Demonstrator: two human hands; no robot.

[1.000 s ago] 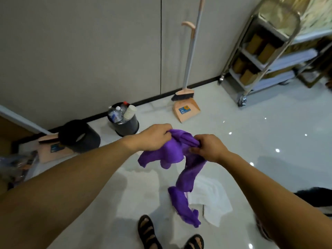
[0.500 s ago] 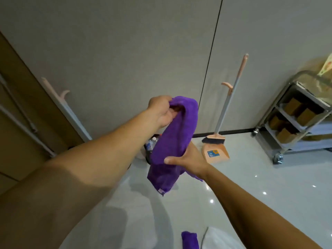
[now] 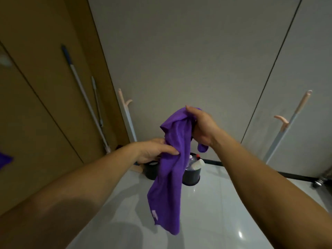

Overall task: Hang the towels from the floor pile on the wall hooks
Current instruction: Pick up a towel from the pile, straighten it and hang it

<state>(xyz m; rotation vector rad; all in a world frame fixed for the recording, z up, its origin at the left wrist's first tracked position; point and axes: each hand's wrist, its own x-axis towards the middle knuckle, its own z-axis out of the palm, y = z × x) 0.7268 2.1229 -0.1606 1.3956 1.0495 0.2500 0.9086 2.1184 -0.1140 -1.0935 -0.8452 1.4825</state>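
Note:
A purple towel (image 3: 170,169) hangs in the air in front of the grey wall (image 3: 188,51). My right hand (image 3: 201,128) grips its bunched top end. Lower down, my left hand (image 3: 156,150) pinches the towel's left side between thumb and fingers. The cloth drops below both hands to a loose end with a small pale label. A patch of another purple towel (image 3: 5,161) shows at the far left edge against the brown wooden wall (image 3: 36,105). I cannot make out any wall hook.
Two mop poles (image 3: 84,97) lean on the wooden wall. A pale handle with a peach hook (image 3: 125,112) stands in the corner, and a broom handle (image 3: 287,128) at the right. A black bin with bottles (image 3: 192,175) and a second black bin (image 3: 150,170) sit on the glossy floor.
The view has swung up and left towards the corner. My right hand has gone from the towel's middle to its top; my left hand has dropped from the top to its side.

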